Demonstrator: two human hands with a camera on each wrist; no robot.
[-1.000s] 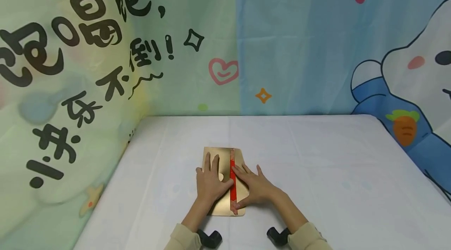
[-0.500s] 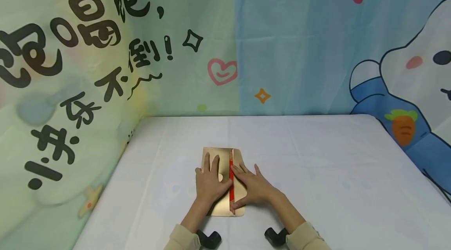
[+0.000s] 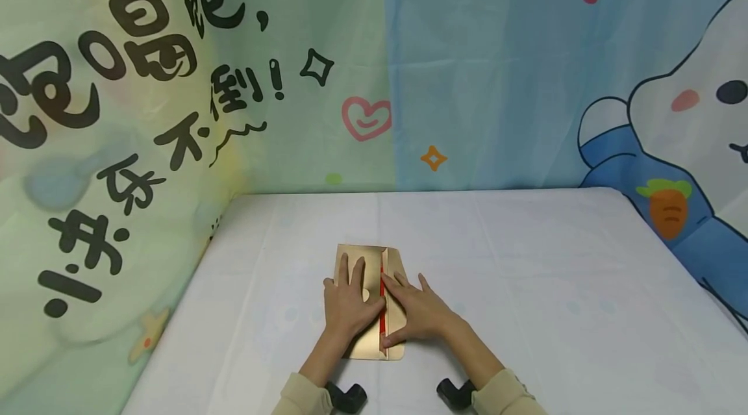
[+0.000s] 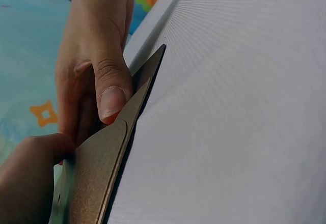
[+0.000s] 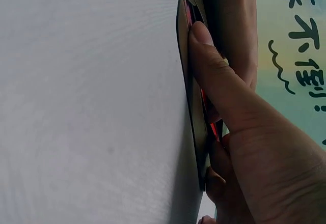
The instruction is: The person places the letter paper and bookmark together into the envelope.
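Observation:
A gold paper envelope (image 3: 368, 346) lies on the white table, its flap (image 3: 396, 321) spread to the right. A thin strip of something flat and red (image 3: 382, 322) shows at the envelope's mouth; the rest is inside or covered. My left hand (image 3: 349, 306) rests on the envelope's body with its fingers spread and the thumb toward the mouth. From the right, my right hand (image 3: 428, 312) presses thumb and fingertips against the red edge, over the flap. In the right wrist view the right thumb (image 5: 216, 63) lies along the opening, with red (image 5: 214, 131) showing below it.
White cloth covers the table (image 3: 526, 285), which reaches back to a printed backdrop (image 3: 485, 77). A black wrist mount (image 3: 347, 397) sits by the left cuff, and another black mount (image 3: 456, 394) by the right.
The red strip has become narrower as my right hand moved slightly left, and the red piece has slid deeper into the envelope. My left hand has stayed in place.

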